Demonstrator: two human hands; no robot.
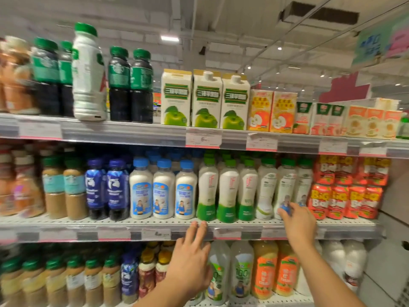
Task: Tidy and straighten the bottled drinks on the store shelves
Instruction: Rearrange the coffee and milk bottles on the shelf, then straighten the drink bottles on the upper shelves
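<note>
Three store shelves hold rows of bottled drinks. On the middle shelf (155, 222) stand white bottles with blue caps (163, 189), white and green bottles (228, 191) and white bottles with green caps (285, 187). My right hand (296, 220) reaches up to the base of one green-capped white bottle, fingers curled against its lower label. My left hand (190, 260) is raised with fingers straight, their tips at the front edge of the middle shelf below the white and green bottles, holding nothing.
The top shelf carries dark green-capped bottles (130, 85), a tall white bottle (88, 72), green apple cartons (207, 100) and small juice boxes (272, 111). Red multipacks (345, 187) fill the middle shelf's right end. The bottom shelf holds orange bottles (265, 269) and brown bottles (73, 282).
</note>
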